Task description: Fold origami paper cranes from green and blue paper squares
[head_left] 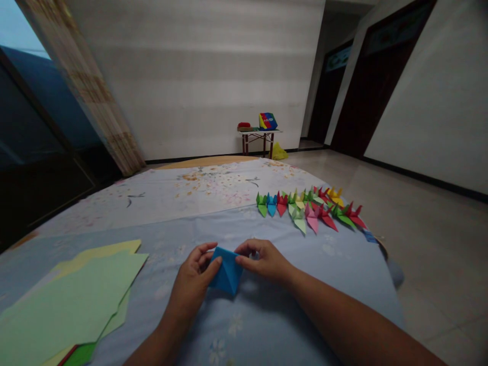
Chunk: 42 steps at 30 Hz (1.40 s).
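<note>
A folded piece of blue paper [226,272] is held between my two hands, just above the blue flowered cloth. My left hand [196,272] pinches its left edge, thumb on the near face and fingers behind. At its upper right corner, my right hand [263,259] grips it between thumb and forefinger. The paper is creased into triangular faces with a point toward me. Beyond my right hand stand several folded paper cranes [311,218] in green, blue, red, pink and yellow, grouped in rows.
On the left lies a stack of coloured paper sheets [72,295], pale green on top with yellow beneath. The table [213,160] has a rounded far edge. Against the wall, a small side table [263,133] carries a colourful box [268,121] and a red item.
</note>
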Motion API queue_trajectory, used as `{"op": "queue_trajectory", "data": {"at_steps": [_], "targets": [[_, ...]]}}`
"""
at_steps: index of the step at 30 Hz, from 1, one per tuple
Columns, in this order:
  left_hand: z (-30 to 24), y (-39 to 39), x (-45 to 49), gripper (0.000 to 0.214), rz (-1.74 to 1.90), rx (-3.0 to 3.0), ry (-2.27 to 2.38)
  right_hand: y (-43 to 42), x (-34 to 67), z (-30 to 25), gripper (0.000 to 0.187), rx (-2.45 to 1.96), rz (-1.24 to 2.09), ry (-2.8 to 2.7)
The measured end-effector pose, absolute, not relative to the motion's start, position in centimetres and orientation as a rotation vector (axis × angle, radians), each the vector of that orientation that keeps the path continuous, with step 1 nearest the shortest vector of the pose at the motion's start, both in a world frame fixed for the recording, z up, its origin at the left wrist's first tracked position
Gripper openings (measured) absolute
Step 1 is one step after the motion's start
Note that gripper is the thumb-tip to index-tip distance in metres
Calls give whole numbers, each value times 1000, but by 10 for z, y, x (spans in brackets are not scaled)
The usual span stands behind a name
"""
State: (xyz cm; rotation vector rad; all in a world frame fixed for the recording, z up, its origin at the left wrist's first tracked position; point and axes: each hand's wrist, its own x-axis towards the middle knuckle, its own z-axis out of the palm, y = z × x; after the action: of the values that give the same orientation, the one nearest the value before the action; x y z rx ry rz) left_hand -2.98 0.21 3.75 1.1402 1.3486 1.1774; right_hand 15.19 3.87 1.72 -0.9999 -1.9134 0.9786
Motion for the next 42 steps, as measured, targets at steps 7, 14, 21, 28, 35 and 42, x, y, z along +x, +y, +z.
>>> {"op": "queue_trajectory", "data": {"at_steps": [7, 14, 21, 28, 35, 42], "targets": [[41, -1, -28, 40, 1184, 1171, 1412, 38, 149, 19, 16, -1003, 1051, -1827], [41, -1, -28, 34, 1191, 1170, 1388, 37, 150, 20, 20, -955, 1225, -1771], [28, 3, -32, 36, 1105, 1419, 1466, 40, 147, 12, 15, -1166, 1202, -1796], [9, -1, -37, 26, 885, 2448, 1454, 44, 157, 6, 15, -1497, 782, -2077], [-4, -2, -31, 30, 587, 2675, 1390, 43, 158, 14, 13, -1511, 534, -2275], [-9, -5, -28, 29, 583, 2689, 1462, 42, 157, 16, 16, -1555, 456, -2361]]}}
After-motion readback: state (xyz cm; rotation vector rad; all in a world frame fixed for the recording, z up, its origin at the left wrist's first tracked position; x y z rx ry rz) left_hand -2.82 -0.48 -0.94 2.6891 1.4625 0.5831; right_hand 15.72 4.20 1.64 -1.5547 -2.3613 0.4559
